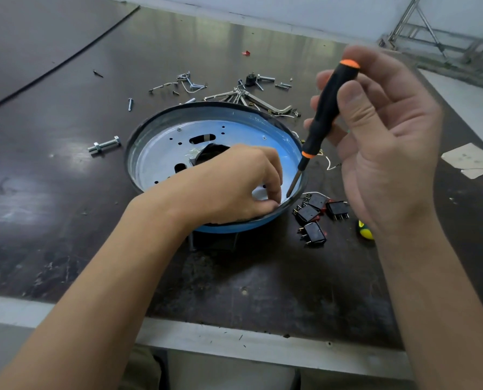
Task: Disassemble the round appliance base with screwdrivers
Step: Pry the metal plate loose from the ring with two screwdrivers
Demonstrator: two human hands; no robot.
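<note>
Blue round base (161, 153) holds the left hand (234, 181), fingers curled, grasp unclear; right hand (383, 142) grips the black screwdriver (321, 119).

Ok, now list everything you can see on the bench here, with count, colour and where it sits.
round base: one, blue and silver, middle of the table
screwdriver: one, black with orange bands, tip just inside the base's right rim
rocker switches: four, black with red, right of the base
bolt with nuts: one, silver, left of the base
hex keys: one bundle, silver, behind the base
loose screws: several, silver, behind the base
tool handle: one, yellow-green, partly hidden by the right wrist
paper scrap: one, white, far right
table: one, dark
left hand: fingers curled inside the base by its near rim; what they pinch is unclear
right hand: holds the screwdriver
</note>
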